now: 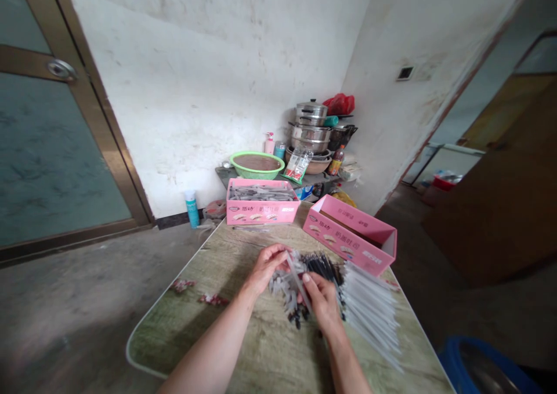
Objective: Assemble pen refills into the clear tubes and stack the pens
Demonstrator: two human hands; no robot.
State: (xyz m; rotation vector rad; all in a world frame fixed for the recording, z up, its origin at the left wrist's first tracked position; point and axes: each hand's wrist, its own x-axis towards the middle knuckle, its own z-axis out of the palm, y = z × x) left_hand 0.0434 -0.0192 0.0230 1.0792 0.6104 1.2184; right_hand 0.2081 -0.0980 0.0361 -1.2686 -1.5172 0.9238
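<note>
Plainly, the tube (293, 266) is slim, straight and whitish, translucent enough to look frosted, with a soft sheen along its length. It sits between the two hands above the table (187, 330), slanting from an upper end near the left fingertips down toward the right hand. The left hand (270, 263) has its thumb and fingers closed on that upper end. The right hand (322, 301) has its grip on the lower part, thumb laid along the side; exactly how its other fingers meet the tube cannot be told, as they are partly hidden.

Under and around the hands lies a loose heap of small pieces (281, 286), cloudy pale grey, some with black ends at the near edge. Just beyond the right hand, a bunch of rods (324, 264) shows black and glossy, lying roughly side by side. To the right of that hand, a fanned stack of tubes (369, 307) repeats the same milky, see-through look, lying slantwise in near-parallel rows.

Farther back stand two pink boxes with printed lettering and small pictures. The left box (263, 214) is filled with thin grey and dark sticks (261, 192); the right box (348, 237), set at an angle, shows its pink inner wall.
</note>
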